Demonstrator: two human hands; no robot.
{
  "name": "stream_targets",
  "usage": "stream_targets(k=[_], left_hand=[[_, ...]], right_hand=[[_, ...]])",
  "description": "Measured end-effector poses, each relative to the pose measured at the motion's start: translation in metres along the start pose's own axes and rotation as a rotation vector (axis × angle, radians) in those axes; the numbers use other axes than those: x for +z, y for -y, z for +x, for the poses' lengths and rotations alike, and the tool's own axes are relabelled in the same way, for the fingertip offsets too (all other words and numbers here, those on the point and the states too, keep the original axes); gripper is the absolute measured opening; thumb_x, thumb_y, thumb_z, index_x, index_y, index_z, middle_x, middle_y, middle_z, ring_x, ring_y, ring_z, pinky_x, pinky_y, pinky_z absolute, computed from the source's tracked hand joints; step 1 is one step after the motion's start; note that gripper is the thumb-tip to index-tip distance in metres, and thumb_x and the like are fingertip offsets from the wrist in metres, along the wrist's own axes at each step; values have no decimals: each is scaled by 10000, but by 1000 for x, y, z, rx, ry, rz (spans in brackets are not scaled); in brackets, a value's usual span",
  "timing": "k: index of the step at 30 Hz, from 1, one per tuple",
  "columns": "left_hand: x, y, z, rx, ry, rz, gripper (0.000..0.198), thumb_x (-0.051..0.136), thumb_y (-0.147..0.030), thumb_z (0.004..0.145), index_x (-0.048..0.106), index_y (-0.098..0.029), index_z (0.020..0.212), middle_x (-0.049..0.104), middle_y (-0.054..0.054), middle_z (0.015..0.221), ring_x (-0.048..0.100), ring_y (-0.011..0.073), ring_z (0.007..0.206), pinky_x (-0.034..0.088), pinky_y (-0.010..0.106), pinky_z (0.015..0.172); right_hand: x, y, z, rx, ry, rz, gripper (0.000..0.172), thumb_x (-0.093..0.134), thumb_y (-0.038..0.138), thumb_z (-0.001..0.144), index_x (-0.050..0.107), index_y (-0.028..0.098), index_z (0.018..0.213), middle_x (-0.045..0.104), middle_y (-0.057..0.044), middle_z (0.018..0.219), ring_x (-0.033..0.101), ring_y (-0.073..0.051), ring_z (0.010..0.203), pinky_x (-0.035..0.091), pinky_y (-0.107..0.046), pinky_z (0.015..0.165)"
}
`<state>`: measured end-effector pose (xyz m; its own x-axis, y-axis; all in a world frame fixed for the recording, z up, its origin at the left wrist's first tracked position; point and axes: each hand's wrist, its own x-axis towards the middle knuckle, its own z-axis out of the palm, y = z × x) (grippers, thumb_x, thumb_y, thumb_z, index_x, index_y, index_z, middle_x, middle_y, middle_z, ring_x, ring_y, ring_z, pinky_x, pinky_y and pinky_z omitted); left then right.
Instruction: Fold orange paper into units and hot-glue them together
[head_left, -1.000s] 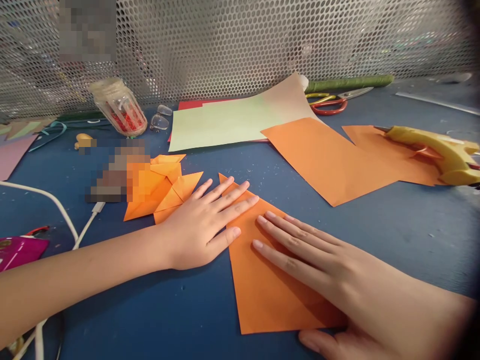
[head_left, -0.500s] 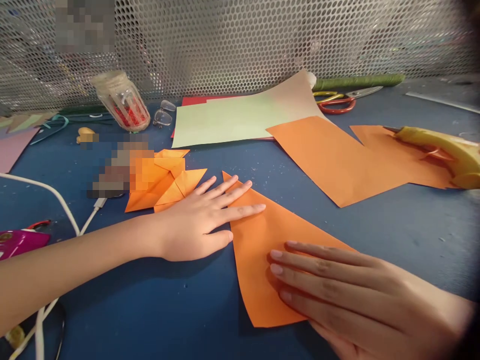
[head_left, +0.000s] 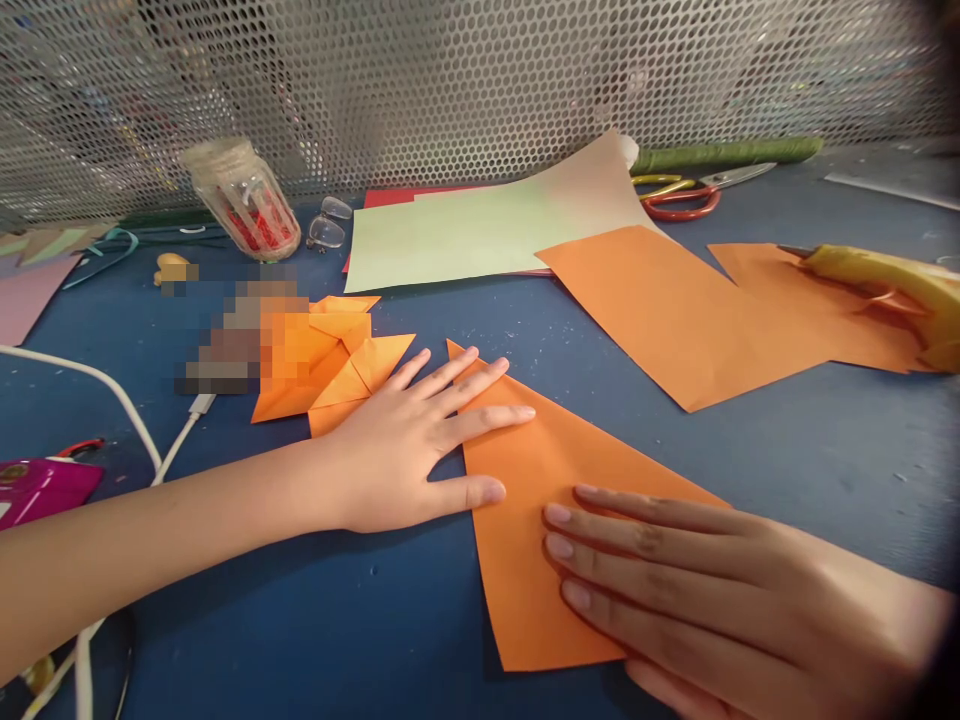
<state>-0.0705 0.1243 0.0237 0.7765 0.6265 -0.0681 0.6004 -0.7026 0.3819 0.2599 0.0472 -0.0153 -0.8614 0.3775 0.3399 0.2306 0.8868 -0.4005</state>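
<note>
An orange sheet of paper (head_left: 517, 560) lies on the blue table, its pointed corner toward the back. My left hand (head_left: 409, 450) is spread out, with its fingertips and thumb resting on the left part of the sheet. Flat across the right part of the same sheet lies my right hand (head_left: 690, 590), its fingers stretched out and covering that side. Just left of my left hand's fingers sits a folded orange paper piece (head_left: 352, 370), partly blurred out.
Behind are a pale green sheet (head_left: 450, 235), scissors (head_left: 682, 200) and a glass jar (head_left: 244, 205) with red bits inside. A yellow glue gun (head_left: 885, 285) lies on more orange paper (head_left: 675, 310) at right. White cables (head_left: 112, 395) run along the left.
My left thumb has moved right onto the orange sheet. The sheet's near edge sits slightly lower in view, and my right hand has barely shifted.
</note>
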Motion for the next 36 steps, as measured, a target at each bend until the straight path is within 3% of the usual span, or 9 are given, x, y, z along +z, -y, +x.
stream_targets(k=[10,14,17,21,27,32,36], left_hand=[[5,-1,2,-1,8,62,739,552,-676,1142,365,-424,1811,117,-16,1927,103,400,1791,22,693,1426],[5,-2,2,11,-9,80,715,548,-649,1141,400,-411,1798,137,10,1927,124,402,1789,5,711,1418],[5,-2,2,23,-13,88,710,522,-655,1144,412,-396,1796,137,37,1927,135,420,1784,-19,740,1404],[5,-2,3,12,5,105,731,527,-671,1131,426,-375,1792,113,41,1926,124,428,1785,-36,751,1397],[5,-2,3,33,-6,107,733,505,-661,1136,417,-360,1798,143,62,1921,120,420,1785,-44,747,1396],[6,-1,3,37,-11,114,734,510,-657,1136,419,-351,1796,168,77,1918,122,421,1784,-42,747,1396],[5,0,2,42,-10,104,720,496,-644,1147,417,-342,1796,143,67,1923,126,420,1785,-25,761,1394]], right_hand=[[-8,2,8,-28,5,7,966,712,176,1008,237,243,1847,709,-59,1582,661,-304,1495,574,-466,1254],[-13,3,21,-6,-15,-30,736,614,59,1008,513,196,1724,786,-62,1503,708,-238,1455,571,-368,1256],[-14,3,34,238,-110,-94,558,526,131,1089,636,262,1620,759,-94,1548,773,-259,1357,666,-399,1143],[-19,2,46,420,-41,-92,578,539,333,1125,581,302,1700,644,-128,1685,776,-333,1305,713,-511,1053],[-23,-2,48,398,-11,-175,635,515,239,1114,446,261,1745,557,-113,1767,684,-334,1466,665,-492,1112],[-24,-6,52,371,12,-200,616,479,210,1101,403,192,1711,653,-167,1666,760,-316,1316,687,-459,985],[-27,-7,64,307,18,-256,604,452,203,1072,454,51,1656,838,-196,1290,825,-324,1100,695,-447,885]])
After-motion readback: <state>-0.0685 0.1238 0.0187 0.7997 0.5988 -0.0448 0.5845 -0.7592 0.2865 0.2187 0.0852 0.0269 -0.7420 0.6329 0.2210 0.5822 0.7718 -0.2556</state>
